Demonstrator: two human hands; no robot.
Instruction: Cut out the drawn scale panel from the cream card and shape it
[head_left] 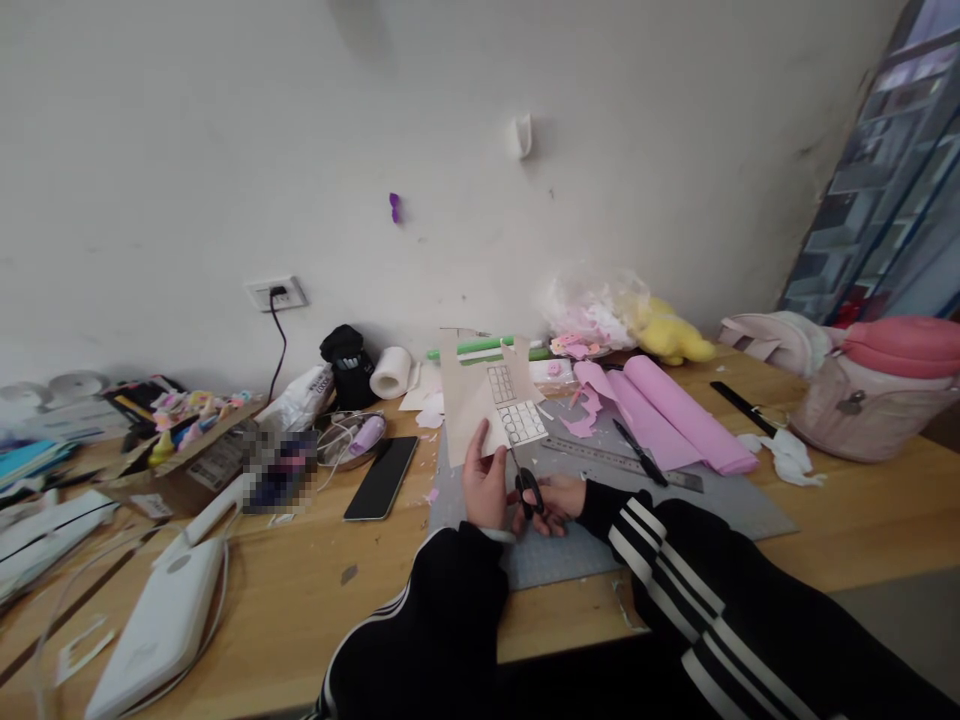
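Note:
My left hand (pixel 486 480) grips a sheet of paper (pixel 466 400) by its lower part, thumb in front. Black outlines of small boxes and rounded shapes are drawn on the sheet's right side, and that part has been cut partly apart. Black-handled scissors (pixel 529 492) are in my right hand (pixel 555 503), fingers around the loops. Their blades point up at the lower edge of the drawn part. Both hands are held above a grey cutting mat (pixel 555 555), on which lie a metal ruler (pixel 600 455) and a black pen-like cutter (pixel 641 455).
A roll of pink sheet (pixel 682 415) and pink scraps (pixel 583 415) lie to the right. A phone (pixel 382 480), a tissue roll (pixel 391 372) and a cardboard box (pixel 187 460) stand left. A pink bag (pixel 862 400) sits far right; a yellow plush toy (pixel 671 335) is at the wall.

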